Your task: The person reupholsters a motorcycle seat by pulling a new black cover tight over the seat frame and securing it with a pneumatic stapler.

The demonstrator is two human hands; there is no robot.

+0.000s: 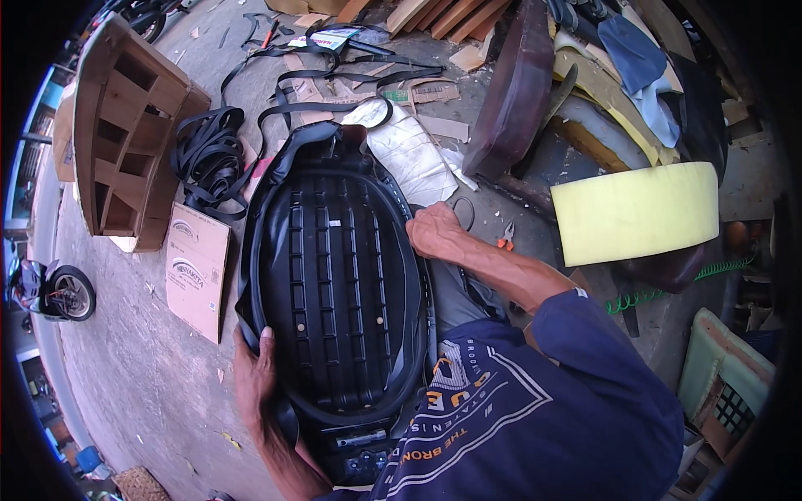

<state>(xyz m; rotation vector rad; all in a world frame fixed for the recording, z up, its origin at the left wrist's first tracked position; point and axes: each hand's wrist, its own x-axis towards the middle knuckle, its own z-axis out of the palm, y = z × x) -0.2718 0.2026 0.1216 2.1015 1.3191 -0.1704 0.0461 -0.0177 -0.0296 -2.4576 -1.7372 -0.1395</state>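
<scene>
A black motorcycle seat point(338, 275) lies underside up in front of me, its ribbed plastic base facing me. Black cover material point(284, 163) wraps over its rim and stands loose and folded at the far end. My left hand point(255, 367) grips the near left side of the cover, thumb on top and fingers hidden beneath. Closed in a fist, my right hand point(436, 232) holds the cover edge at the right side of the rim. Pliers with orange handles point(506, 237) lie on the ground to the right of that hand.
Black strapping point(213, 163) lies coiled beside a wooden frame point(125, 142) at left, near flat cardboard point(197, 267). A yellow foam block point(635, 213), a dark red seat point(514, 92) and a green coiled hose point(643, 299) are at right. Wood pieces point(451, 17) lie far off.
</scene>
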